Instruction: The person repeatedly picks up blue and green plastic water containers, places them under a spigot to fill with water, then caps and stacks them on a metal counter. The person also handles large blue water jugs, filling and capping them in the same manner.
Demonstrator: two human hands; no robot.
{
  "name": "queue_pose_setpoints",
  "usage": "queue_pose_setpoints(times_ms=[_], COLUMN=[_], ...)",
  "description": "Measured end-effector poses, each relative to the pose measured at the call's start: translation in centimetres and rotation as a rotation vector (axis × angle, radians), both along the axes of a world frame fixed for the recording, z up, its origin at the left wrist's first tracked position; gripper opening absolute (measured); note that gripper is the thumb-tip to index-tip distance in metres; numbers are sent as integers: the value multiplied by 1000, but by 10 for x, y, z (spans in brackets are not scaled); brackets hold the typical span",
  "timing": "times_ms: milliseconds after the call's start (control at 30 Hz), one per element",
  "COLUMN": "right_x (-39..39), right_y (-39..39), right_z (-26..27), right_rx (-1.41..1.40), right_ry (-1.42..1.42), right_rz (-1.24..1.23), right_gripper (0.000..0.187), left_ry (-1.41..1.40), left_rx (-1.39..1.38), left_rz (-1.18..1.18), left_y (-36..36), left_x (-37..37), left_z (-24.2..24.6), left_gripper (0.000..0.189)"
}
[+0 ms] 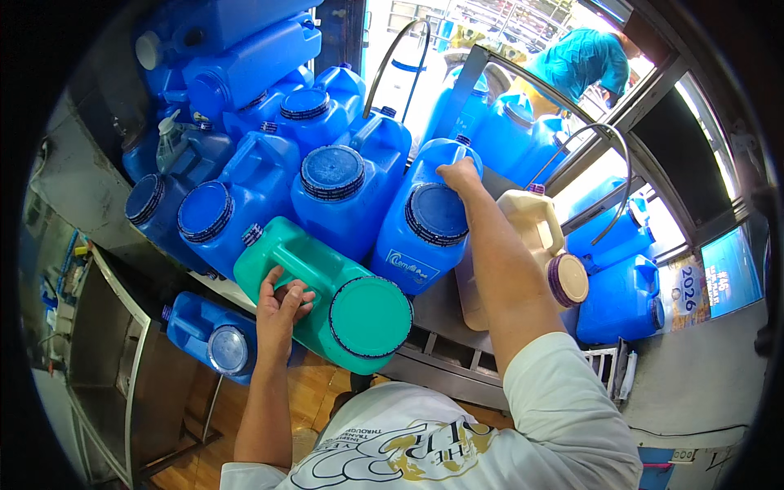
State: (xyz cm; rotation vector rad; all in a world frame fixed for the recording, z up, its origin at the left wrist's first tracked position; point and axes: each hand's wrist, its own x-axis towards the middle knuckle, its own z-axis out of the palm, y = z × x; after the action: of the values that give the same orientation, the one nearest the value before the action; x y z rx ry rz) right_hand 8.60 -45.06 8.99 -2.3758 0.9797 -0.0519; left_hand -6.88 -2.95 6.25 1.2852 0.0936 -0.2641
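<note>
A green plastic jug (306, 245) with a wide round lid leans at a slant in front of the person. My left hand (285, 303) is at its near side, just below the handle, fingers apart and partly curled; whether they touch the jug is unclear. At the upper right of centre, my right hand (459, 174) is closed around the handle of a blue plastic jug (404, 251) with a dark blue lid. A beige jug (481, 300) with a cream lid is partly hidden behind my right forearm. Another blue jug (334, 211) stands between the green one and the held one.
Several blue jugs (254, 162) crowd the left, some stacked on their sides. A smaller blue jug (196, 315) sits beside a stainless steel sink (138, 367). Curved metal tubes (625, 153) rise near the window frame. Beyond it, a person in a teal shirt (582, 64) bends forward.
</note>
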Motion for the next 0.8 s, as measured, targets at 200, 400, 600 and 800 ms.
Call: queue_pose_setpoints(times_ms=[200,400,600,800], right_x=[-19,-58,-115,-175], right_y=[-10,-12,-2,12], right_z=[10,21,34,33], right_rx=[-12,-2,83,58], right_ry=[-34,13,58,75], right_rz=[98,316,544,602], right_gripper=[95,91,87,79], left_ry=[-7,-45,-62,-82], left_rx=[6,75,85,83], left_rz=[20,51,66,56], left_y=[-2,-6,-8,-10], left_x=[-2,-4,-4,-5], left_z=[4,3,1,-2], left_gripper=[66,65,64,61])
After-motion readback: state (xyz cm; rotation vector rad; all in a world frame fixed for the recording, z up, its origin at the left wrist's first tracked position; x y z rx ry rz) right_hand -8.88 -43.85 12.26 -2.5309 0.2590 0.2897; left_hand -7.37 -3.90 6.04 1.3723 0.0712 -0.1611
